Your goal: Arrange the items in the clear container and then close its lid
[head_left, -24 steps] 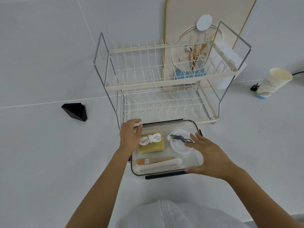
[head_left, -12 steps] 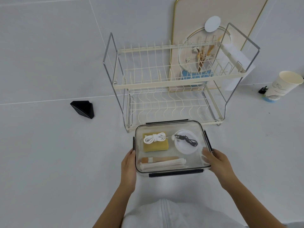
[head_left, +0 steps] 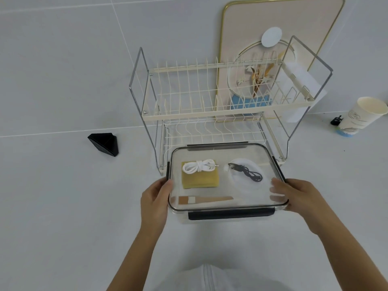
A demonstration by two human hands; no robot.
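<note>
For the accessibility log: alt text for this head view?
Both hands, left and right, grip the sides of a lidded clear container holding a sponge, cables and a brush, in front of a dish rack.

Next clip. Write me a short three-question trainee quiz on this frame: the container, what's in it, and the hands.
1. True or false: the white cord lies on the yellow sponge.
2. Which item rests on the small white dish? A) a black cable B) a spoon C) a key
3. Fill in: the left hand and right hand grip the clear container at its two ____ sides.

Key:
1. True.
2. A: the black cable.
3. Short. The lid sits on top, with a dark latch along the near edge.
</note>
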